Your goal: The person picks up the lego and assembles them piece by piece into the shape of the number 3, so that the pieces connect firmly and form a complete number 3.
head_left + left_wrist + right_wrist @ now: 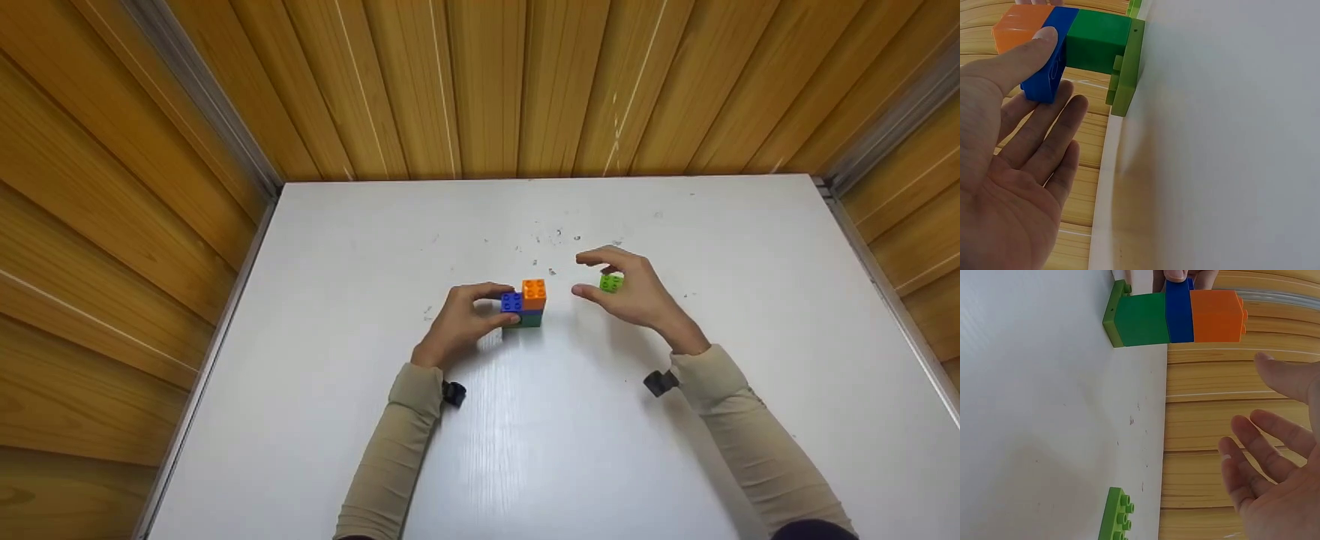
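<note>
A small stack of toy bricks stands upright on the table. An olive-green flat brick (1127, 84) forms its base, then come a dark green brick (1098, 42), a flat blue brick (511, 302) and an orange brick (534, 292) on top. The blue brick juts out to the left, and my left hand (463, 319) pinches that end between thumb and fingers. My right hand (634, 294) hovers to the right of the stack, its fingers apart and nothing between them. Under it lies a loose light green flat brick (611, 283), studs up, partly covered by the hand in the head view.
The bricks are on a white table (337, 247) with small dark scuffs behind the stack. Wood-plank walls (487, 90) with metal corner rails enclose its back and sides. A small black camera (661, 383) sits at the right wrist, another (454, 394) at the left.
</note>
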A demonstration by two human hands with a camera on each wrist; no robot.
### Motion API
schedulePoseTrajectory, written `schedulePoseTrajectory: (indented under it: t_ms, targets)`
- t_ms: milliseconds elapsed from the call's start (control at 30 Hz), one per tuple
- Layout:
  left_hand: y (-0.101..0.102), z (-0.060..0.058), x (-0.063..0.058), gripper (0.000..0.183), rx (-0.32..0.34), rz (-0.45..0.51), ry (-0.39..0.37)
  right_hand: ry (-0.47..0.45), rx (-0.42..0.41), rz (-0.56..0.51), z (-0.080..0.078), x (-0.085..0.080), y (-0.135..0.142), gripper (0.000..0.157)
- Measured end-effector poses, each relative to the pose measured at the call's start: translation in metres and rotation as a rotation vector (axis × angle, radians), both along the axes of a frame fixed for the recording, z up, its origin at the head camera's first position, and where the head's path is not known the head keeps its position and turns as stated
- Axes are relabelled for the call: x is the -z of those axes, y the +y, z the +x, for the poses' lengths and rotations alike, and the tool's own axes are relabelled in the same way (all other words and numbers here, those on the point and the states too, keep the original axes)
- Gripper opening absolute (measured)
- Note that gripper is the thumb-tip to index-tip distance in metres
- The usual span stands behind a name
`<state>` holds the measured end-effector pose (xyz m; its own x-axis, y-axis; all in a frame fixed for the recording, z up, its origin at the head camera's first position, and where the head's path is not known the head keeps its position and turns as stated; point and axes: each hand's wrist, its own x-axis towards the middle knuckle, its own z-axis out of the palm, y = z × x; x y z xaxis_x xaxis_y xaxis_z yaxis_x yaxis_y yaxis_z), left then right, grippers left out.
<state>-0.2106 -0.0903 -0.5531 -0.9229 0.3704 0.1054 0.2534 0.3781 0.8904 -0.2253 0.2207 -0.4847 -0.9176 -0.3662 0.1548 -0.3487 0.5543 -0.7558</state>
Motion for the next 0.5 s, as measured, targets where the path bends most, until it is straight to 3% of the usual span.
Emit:
schedulePoseTrajectory:
  t_ms: [500]
  targets:
    - [0.0,0.0,0.0,0.05,-0.004,0.007,-0.017,0.006,0.046,0.027,-0.004,0.004,0.021,0.048]
